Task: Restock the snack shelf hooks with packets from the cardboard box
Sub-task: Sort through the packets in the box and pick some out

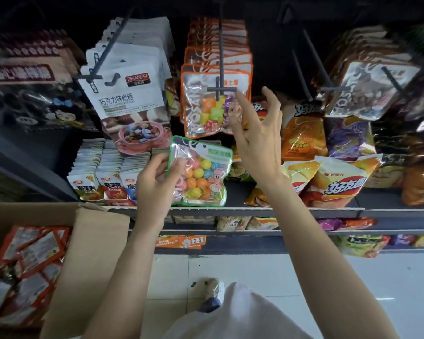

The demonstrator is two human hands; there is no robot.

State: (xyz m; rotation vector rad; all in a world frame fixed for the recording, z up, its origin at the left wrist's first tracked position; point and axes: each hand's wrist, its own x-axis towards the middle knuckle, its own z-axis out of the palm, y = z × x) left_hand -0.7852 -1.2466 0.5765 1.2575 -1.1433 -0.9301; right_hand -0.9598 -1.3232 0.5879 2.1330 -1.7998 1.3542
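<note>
Left hand [154,182] grips a green-edged candy packet [201,172] by its left edge, just below the orange-edged packets [214,104] hanging on the middle hook [221,69]. Right hand [257,133] holds nothing, its fingers spread beside the hook's tip. The cardboard box [93,253] stands lower left, with red packets [27,263] inside.

left hand [154,184] curled (thumb forward), gripping; right hand [257,138] raised, fingers spread loose.

I hold a green-edged clear candy packet [201,171] upright below the orange-edged packets [216,104] hanging on their hook [221,89].
</note>
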